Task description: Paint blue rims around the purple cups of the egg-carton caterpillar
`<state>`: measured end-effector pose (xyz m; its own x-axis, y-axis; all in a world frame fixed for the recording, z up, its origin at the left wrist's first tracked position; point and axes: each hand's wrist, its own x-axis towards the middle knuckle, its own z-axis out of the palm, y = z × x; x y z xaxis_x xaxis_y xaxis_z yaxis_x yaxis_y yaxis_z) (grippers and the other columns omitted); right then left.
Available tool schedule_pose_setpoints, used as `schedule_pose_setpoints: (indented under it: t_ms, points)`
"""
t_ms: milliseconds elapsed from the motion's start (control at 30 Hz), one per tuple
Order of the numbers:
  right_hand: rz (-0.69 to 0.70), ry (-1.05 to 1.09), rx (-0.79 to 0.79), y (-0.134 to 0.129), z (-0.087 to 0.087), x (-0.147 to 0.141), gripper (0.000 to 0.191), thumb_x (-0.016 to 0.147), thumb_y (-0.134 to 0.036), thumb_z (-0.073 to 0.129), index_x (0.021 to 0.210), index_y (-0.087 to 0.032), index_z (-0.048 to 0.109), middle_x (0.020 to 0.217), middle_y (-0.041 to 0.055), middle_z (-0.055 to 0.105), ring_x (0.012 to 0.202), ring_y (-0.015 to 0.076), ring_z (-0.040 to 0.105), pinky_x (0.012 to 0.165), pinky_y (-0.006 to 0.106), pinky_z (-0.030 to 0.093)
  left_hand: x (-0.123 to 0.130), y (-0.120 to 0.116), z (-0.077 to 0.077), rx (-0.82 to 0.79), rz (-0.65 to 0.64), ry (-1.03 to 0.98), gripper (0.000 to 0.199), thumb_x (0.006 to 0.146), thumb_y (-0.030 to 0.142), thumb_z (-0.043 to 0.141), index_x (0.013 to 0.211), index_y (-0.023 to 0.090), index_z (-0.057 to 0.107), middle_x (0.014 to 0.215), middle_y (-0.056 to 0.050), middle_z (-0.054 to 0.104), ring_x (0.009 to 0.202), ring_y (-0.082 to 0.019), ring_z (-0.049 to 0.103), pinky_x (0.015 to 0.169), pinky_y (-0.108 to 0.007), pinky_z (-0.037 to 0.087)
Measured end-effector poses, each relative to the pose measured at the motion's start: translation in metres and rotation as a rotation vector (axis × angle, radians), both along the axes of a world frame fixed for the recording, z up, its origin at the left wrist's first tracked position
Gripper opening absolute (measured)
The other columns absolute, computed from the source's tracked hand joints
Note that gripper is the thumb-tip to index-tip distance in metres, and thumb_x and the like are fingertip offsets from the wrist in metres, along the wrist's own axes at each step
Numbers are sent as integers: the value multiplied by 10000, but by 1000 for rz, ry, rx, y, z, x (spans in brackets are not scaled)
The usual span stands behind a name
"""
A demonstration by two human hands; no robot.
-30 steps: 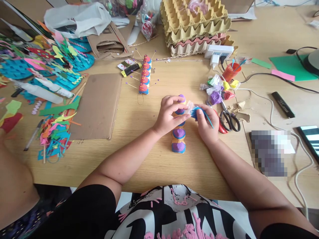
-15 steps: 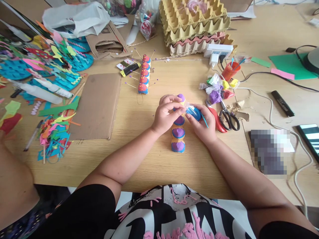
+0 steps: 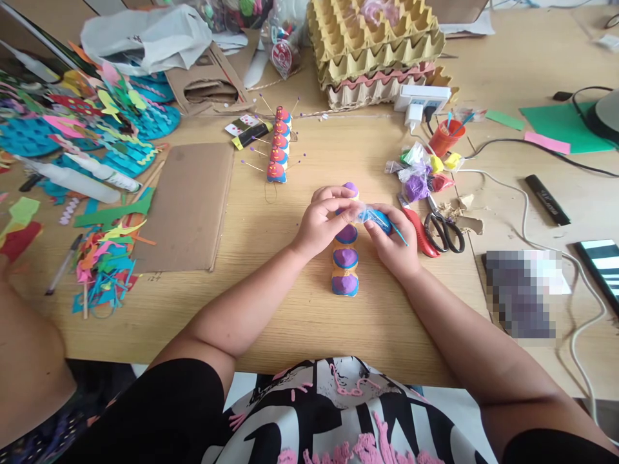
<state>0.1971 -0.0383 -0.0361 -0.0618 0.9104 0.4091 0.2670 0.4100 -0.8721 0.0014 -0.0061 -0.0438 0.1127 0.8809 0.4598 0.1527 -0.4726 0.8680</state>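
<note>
Above the table, my right hand (image 3: 397,248) is closed around a clear plastic bag of blue clay (image 3: 378,220). A thin blue stick (image 3: 400,234) pokes out beside the thumb of that hand. With thumb and fingers pinched together, my left hand (image 3: 322,222) grips the clear end of the same bag. Below the hands lies an egg-carton strip (image 3: 345,258) with purple and blue clay on its bumps; the hands partly cover its far end. Farther off stands a second strip (image 3: 278,154) in red and blue, with pins sticking out at its sides.
Scissors (image 3: 445,233) lie right of my hands, near clay packets (image 3: 416,187) and an orange cup (image 3: 447,136). A cardboard sheet (image 3: 188,206) and paper scraps (image 3: 109,258) lie left. Egg trays (image 3: 374,55) are stacked behind. Another person's arm (image 3: 29,361) is at the left edge.
The bag of blue clay has turned slightly between my hands, and its clear end looks more drawn out toward my left hand. The blue stick has shifted slightly right.
</note>
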Motion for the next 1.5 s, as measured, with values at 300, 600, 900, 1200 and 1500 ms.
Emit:
schedule_pose_setpoints:
  t_ms: [300,600,900,1200,1500]
  points:
    - [53,71,-106,-2,-1,1,553,964,-622,738,1346,-223,742,1313,129,804,1119,283,791,1044,509,646,-2,2,-1,-80,-65,52,486,859,727,796,1073,302,899,1309,-100,757,1362,-306,630,1233,-490,455]
    - [78,-208,157,-1,2,4,507,1043,-547,644,1459,-259,672,1179,118,808,1036,283,757,946,482,639,-3,1,-1,-90,-96,96,458,893,703,775,1069,297,892,1351,-101,751,1409,-322,615,1283,-529,413]
    - [116,-275,213,-3,3,2,491,1064,-451,628,1512,-250,622,1090,107,781,955,270,721,878,456,621,-3,-5,3,71,-13,148,366,941,622,763,991,273,863,1317,-108,746,1362,-284,632,1217,-495,477]
    - [107,-286,151,-4,4,2,530,1059,-520,603,1528,-274,610,1164,123,793,995,294,721,914,499,621,0,-7,7,90,-4,168,405,967,646,712,995,272,864,1354,-115,753,1392,-296,609,1252,-515,445]
    - [134,-284,163,-4,4,4,548,1062,-483,613,1561,-260,583,1174,121,773,1000,278,716,910,467,620,-2,-9,10,88,-63,187,261,972,509,768,1031,274,866,1471,-124,708,1471,-302,554,1231,-527,470]
